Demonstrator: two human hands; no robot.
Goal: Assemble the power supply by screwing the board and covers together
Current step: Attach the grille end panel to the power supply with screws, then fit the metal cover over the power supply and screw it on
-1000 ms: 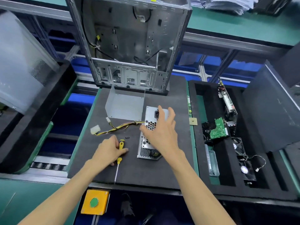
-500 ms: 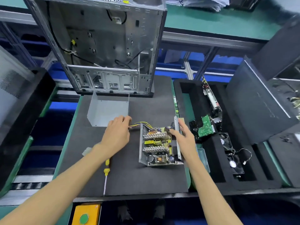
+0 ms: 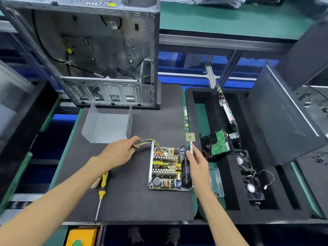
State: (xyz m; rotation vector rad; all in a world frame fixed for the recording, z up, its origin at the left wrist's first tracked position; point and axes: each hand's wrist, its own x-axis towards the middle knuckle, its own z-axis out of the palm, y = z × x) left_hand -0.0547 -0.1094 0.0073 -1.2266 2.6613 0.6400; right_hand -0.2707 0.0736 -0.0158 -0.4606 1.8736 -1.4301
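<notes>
The open power supply lies on the black foam mat, its circuit board facing up inside the metal base. My right hand grips the unit's right side wall. My left hand holds the bundle of coloured wires that leaves the unit's far left corner. The bent grey metal cover stands on the mat behind my left hand. A yellow-handled screwdriver lies on the mat under my left forearm, tip toward me.
An open computer case stands at the back of the mat. A black foam tray on the right holds a green board, a long card and two fans. A small square chip lies near the unit's far right corner. A yellow button box sits below the mat.
The power supply was turned from vented face up to board face up and shifted right. My left hand left the screwdriver and moved to the wires. My right hand now grips the right wall.
</notes>
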